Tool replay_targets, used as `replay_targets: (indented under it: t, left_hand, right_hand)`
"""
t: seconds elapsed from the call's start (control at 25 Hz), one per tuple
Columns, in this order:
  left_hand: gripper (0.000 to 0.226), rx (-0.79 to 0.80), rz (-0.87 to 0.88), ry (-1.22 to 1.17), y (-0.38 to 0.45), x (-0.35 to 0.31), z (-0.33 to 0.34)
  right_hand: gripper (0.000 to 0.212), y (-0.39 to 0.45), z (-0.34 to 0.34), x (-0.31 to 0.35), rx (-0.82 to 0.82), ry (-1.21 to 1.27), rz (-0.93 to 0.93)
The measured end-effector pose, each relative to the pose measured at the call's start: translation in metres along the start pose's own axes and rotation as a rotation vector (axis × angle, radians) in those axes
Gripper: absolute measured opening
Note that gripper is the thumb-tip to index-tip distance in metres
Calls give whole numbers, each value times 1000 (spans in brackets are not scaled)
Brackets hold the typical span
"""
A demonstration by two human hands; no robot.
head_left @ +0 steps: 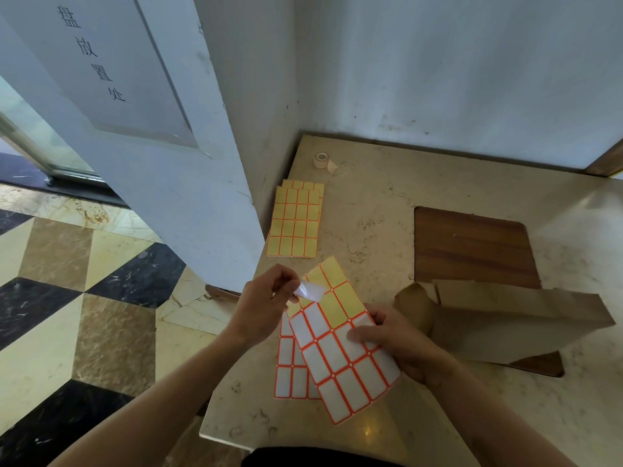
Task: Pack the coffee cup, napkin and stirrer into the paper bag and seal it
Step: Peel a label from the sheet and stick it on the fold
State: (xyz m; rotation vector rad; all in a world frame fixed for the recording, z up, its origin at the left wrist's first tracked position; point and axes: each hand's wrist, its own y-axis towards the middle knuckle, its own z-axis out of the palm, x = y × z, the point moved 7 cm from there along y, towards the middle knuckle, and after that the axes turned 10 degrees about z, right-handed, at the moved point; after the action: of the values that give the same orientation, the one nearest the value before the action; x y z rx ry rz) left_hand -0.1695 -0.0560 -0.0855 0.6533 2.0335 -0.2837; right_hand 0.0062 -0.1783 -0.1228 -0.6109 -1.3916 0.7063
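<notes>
At lower centre, the left hand [266, 303] pinches a peeled sticker [310, 291] while the right hand [401, 342] grips the label sheet [340, 352]; sealing seemingly underway, next pressing it onto the paper bag [512, 318] lying right.

"盘放置处" on white panel [111, 62]

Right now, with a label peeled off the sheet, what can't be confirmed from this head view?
- Coffee cup, napkin, stirrer: not visible; whether they sit inside the paper bag is hidden by its walls.
- Bag's mouth: folded or open, unclear.
- Second sheet: partly covered by the label sheet in the right hand.
- Peeled label: its held end hidden by the left hand.
</notes>
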Motion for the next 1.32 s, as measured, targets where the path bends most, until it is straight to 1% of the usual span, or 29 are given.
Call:
replay_targets:
  t: [0.12, 0.24, 0.36, 0.44, 0.52, 0.6, 0.76, 0.92, 1.0, 1.08, 1.2, 1.24, 1.32]
  left_hand:
    - [6, -25, 31, 75, -2, 5, -8]
    - [3, -33, 74, 183, -3, 7, -15]
    - [6, -64, 60, 232, -9, 13, -20]
    - [5, -75, 46, 251, -16, 17, -21]
    - [7, -82, 32, 257, -22, 20, -20]
    - [9, -87, 20, 247, -26, 20, -18]
    - [13, -66, 28, 218, -25, 11, -8]
    - [9, -27, 107, 215, -11, -14, 2]
    - [5, -32, 165, 225, 2, -37, 5]
    - [4, -46, 245, 235, 14, -68, 12]
    - [6, -48, 381, 256, 29, -118, 27]
    - [6, -37, 418, 252, 35, -134, 36]
    - [6, -17, 485, 269, 44, -162, 55]
  right_hand:
    - [32, 7, 1, -7, 18, -22, 1]
    - [25, 19, 7, -5, -35, -101, -17]
    - [21, 40, 14, -13, -85, -125, -13]
    - [26, 54, 10, -35, -177, -170, 9]
    - [39, 58, 4, -54, -291, -234, 15]
    - [47, 52, 1, -58, -390, -320, -36]
    - [48, 38, 4, -47, -471, -590, -169]
    - [31, 11, -1, -29, -520, -855, -279]
    - [34, -18, -2, -13, -500, -960, -386]
    - [34, -65, -4, 9, -538, -1021, -563]
    - [22, -141, -21, 38, -698, -1029, -939]
    - [19, -159, -38, 39, -767, -1023, -1008]
    - [20, -181, -83, 35, -923, -1030, -1030]
